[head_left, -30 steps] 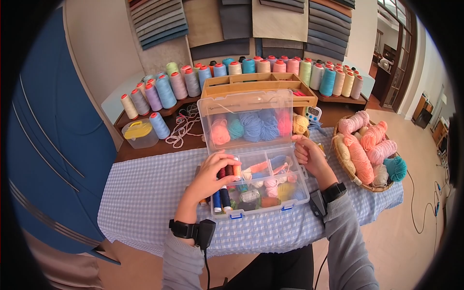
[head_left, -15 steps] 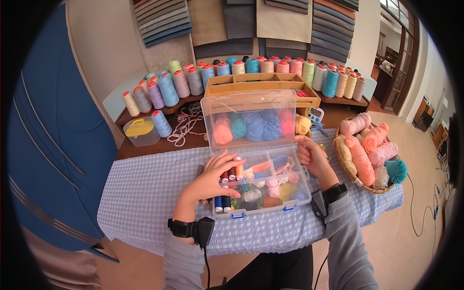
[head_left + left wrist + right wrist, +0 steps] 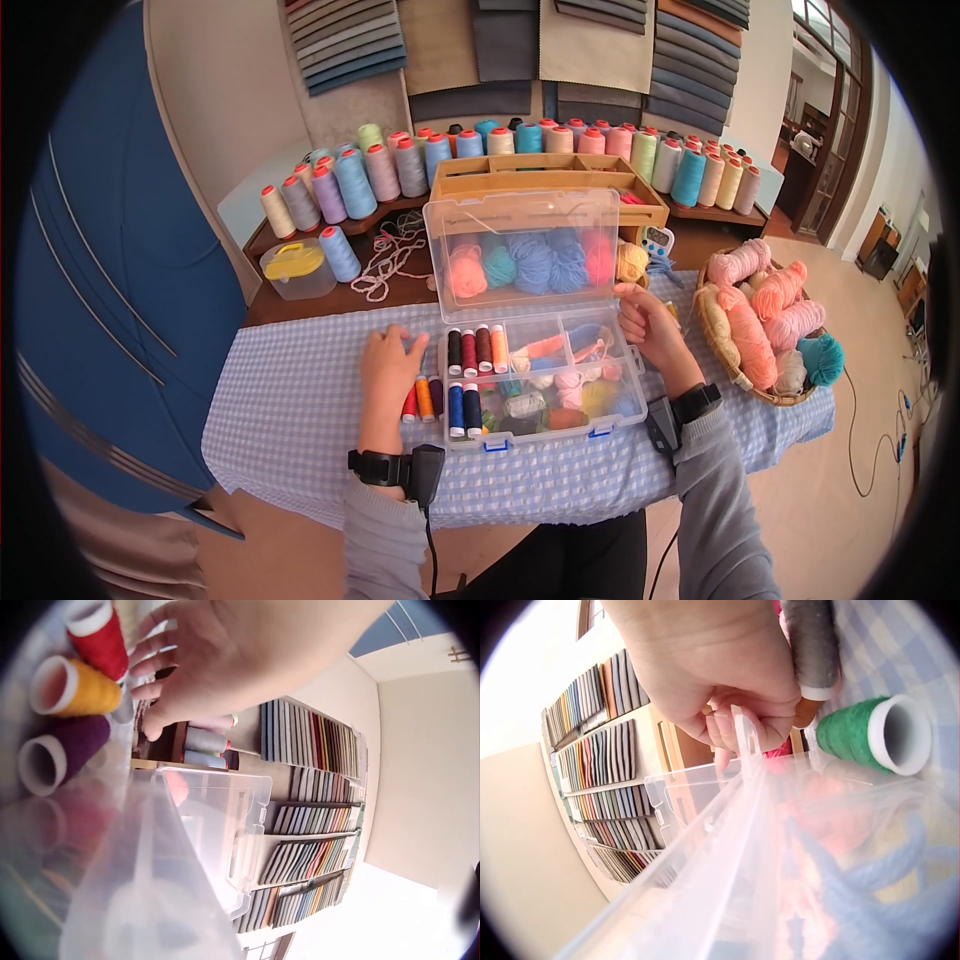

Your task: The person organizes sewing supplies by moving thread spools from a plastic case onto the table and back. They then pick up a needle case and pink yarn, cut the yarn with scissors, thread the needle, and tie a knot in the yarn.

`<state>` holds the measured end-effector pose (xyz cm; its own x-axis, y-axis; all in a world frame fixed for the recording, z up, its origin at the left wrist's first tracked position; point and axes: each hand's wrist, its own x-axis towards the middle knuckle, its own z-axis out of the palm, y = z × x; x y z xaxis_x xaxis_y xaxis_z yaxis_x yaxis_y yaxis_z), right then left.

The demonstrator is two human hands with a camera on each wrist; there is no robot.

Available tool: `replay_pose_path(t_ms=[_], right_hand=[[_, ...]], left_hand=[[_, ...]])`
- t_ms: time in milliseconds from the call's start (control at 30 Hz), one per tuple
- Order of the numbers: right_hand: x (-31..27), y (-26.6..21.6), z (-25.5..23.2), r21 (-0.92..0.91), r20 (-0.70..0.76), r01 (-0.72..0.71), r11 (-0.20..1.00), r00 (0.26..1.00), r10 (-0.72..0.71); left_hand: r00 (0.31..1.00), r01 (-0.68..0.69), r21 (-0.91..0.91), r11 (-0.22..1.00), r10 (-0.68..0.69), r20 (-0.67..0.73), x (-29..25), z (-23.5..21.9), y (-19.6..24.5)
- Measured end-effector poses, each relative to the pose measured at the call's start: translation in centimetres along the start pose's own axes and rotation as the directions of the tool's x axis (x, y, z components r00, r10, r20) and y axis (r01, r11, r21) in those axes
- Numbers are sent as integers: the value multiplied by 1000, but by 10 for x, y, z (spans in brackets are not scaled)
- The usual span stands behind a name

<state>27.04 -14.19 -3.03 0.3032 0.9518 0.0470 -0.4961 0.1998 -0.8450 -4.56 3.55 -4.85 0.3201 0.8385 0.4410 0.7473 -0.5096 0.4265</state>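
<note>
A clear compartment box (image 3: 540, 437) sits with its lid (image 3: 520, 205) raised. Black, dark red, brown and orange thread spools (image 3: 484, 348) fill its upper left compartment, with two blue ones (image 3: 457, 410) below. My left hand (image 3: 388, 365) is just left of the box, fingers extended and apart, beyond the red (image 3: 101, 645), yellow-orange (image 3: 94, 688) and purple (image 3: 79, 742) spools on the cloth. A grey object close to its thumb is mostly hidden. At the box's right back corner, my right hand (image 3: 720, 675) pinches the clear plastic edge (image 3: 746, 742) between curled fingers and thumb.
Beside my right hand lie a green spool (image 3: 847, 735) and a grey spool (image 3: 811, 645). A basket of yarn (image 3: 712, 330) stands at the right. Behind the box are a wooden organizer (image 3: 470, 178), large thread cones (image 3: 354, 185) and a yellow-lidded tub (image 3: 298, 275).
My left hand has let go of the orange spool in the upper left compartment and moved left, out of the box, to the cloth beside it. The right hand stays at the corner.
</note>
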Motion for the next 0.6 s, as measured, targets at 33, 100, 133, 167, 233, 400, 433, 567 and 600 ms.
replay_pose_path(t_ms=[33, 100, 133, 167, 233, 400, 433, 567, 600], right_hand=[[0, 0, 0, 0, 2, -1, 1000, 1000, 1], [0, 1, 0, -3, -2, -1, 1000, 1000, 1], [0, 1, 0, -7, -9, 0, 1000, 1000, 0], [0, 1, 0, -6, -10, 0, 1000, 1000, 0], [0, 1, -1, 1, 2, 2, 1000, 1000, -2], [0, 0, 2, -9, -14, -1, 1000, 1000, 1], [-1, 0, 3, -9, -18, -1, 1000, 1000, 1], [0, 1, -1, 4, 3, 1, 1000, 1000, -1], [0, 1, -1, 4, 2, 1, 1000, 1000, -1]], left_hand=[[991, 64, 22, 998, -66, 119, -2, -1, 1], [982, 57, -7, 998, -55, 183, -2, -3, 5], [968, 52, -38, 998, -41, 247, -2, -3, 7], [968, 51, -38, 998, -40, 247, -1, -3, 7], [951, 40, -136, 990, 4, 310, 0, -1, 7], [952, 18, -176, 984, 37, 304, 1, 8, 5], [958, -17, -196, 980, 73, 279, 1, 11, 4], [954, -9, -222, 975, 75, 292, 3, 13, 2], [954, -28, -240, 970, 98, 284, 3, 14, 1]])
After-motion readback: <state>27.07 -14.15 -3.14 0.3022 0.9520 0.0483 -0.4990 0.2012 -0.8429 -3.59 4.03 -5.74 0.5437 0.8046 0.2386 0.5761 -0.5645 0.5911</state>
